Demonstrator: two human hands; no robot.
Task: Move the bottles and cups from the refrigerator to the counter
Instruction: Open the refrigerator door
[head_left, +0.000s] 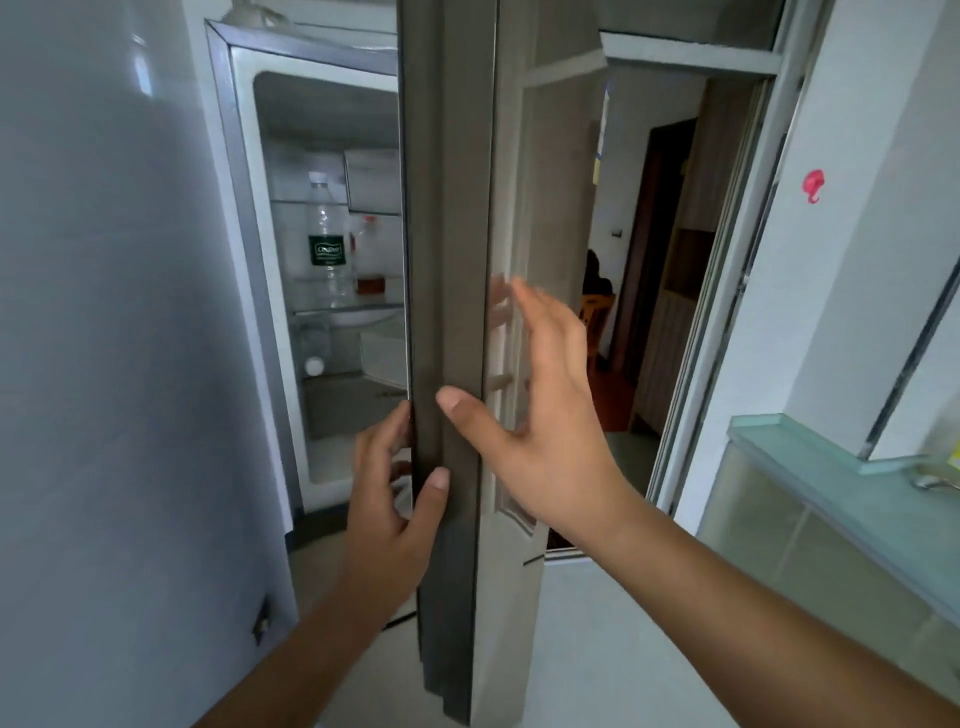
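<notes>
The refrigerator door stands edge-on in the middle of the view, partly swung open. My left hand grips its grey edge, fingers behind it and thumb in front. My right hand lies flat on the door's other face, fingers spread, thumb on the grey edge. Inside the refrigerator, a clear plastic bottle with a dark green label stands on a glass shelf. To its right stands a second bottle with a red cap, amber liquid at its bottom. A small white-capped bottle sits lower down. The door hides the compartment's right part.
A glass-topped counter runs along the right, with a metal fitting on it. A pale grey appliance side fills the left. Behind the door, an open doorway leads to another room with wooden furniture.
</notes>
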